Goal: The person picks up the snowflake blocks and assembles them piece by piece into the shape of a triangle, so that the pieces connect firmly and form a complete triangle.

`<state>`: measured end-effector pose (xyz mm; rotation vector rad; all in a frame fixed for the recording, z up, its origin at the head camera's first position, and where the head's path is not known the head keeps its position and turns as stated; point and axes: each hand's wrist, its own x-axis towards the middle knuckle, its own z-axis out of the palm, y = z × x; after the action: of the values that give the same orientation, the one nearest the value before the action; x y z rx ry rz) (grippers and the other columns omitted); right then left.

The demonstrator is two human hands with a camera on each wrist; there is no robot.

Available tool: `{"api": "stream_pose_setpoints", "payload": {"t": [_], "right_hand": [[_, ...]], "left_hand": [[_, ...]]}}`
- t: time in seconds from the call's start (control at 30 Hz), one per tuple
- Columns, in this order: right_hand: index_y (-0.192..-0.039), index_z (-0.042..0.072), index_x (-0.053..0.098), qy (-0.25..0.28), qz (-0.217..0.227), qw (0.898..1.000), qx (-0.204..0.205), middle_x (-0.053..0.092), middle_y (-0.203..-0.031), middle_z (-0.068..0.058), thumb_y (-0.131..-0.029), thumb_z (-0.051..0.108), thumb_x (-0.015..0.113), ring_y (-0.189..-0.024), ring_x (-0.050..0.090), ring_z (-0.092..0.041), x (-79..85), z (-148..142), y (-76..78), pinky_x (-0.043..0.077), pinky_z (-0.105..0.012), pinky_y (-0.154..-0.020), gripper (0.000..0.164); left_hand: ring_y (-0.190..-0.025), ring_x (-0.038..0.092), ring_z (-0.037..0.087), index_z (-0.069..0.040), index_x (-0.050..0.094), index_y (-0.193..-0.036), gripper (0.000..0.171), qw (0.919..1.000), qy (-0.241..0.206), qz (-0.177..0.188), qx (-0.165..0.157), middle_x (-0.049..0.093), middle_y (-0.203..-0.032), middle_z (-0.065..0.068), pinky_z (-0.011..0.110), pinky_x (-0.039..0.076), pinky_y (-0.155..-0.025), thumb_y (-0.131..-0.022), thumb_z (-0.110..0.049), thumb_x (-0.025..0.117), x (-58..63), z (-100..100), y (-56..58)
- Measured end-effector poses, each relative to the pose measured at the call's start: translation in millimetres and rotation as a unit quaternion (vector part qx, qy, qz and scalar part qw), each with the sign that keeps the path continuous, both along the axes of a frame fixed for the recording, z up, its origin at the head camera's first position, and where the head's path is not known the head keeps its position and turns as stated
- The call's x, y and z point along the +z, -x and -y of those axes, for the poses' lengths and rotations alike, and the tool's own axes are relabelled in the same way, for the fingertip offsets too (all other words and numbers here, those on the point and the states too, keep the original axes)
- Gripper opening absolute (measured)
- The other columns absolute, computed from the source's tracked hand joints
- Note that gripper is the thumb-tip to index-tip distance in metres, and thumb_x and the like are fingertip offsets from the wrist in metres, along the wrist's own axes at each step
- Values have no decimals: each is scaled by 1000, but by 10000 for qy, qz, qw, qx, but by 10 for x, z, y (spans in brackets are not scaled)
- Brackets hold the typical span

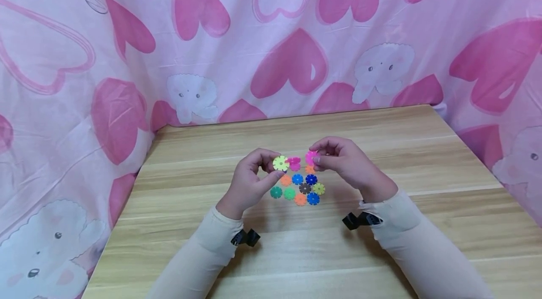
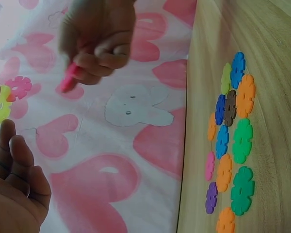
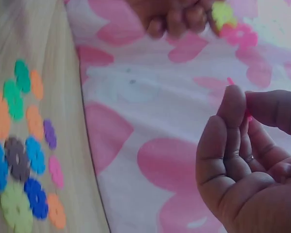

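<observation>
My left hand (image 1: 250,181) pinches a yellow notched plastic disc (image 1: 281,163), raised above the table. Slotted into the edge of that disc is a pink disc (image 2: 20,87), which sticks out toward the right hand. Across from it, thumb and fingers of my right hand (image 1: 349,165) pinch a second pink disc (image 1: 311,157). In the right wrist view this second disc shows only as a thin edge, mostly covered by the fingertips. A gap separates the two hands' pieces.
Below the hands, several loose notched discs lie flat on the wooden table, among them a brown one (image 1: 305,188), a teal-green one (image 1: 276,192) and a purple one (image 2: 211,197). Pink heart-patterned cloth (image 1: 288,64) hangs behind the table and along both sides.
</observation>
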<state>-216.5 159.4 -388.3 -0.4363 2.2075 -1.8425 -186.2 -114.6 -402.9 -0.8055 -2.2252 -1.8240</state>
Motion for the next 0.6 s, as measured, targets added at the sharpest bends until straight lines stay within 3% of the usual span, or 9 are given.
{"api": "stream_pose_setpoints", "payload": {"t": [0.37, 0.6], "right_hand": [[-122, -13, 62, 941, 48, 9952, 273, 69, -92, -4, -100, -8, 60, -80, 71, -13, 134, 73, -171, 64, -31, -82, 22], [-118, -10, 66, 1097, 376, 9925, 376, 71, -90, -4, -101, -7, 58, -78, 71, -12, 106, 88, -164, 64, -30, -80, 19]], "left_hand": [[-92, 63, 20, -4, 68, -124, 32, 9996, 237, 110, -93, 71, -101, 9, 35, 57, -87, -93, -3, 76, -39, -22, 25], [-98, 65, 20, -3, 67, -123, 29, 9992, 291, 212, -144, 72, -101, 9, 30, 57, -89, -95, -2, 75, -38, -37, -1]]}}
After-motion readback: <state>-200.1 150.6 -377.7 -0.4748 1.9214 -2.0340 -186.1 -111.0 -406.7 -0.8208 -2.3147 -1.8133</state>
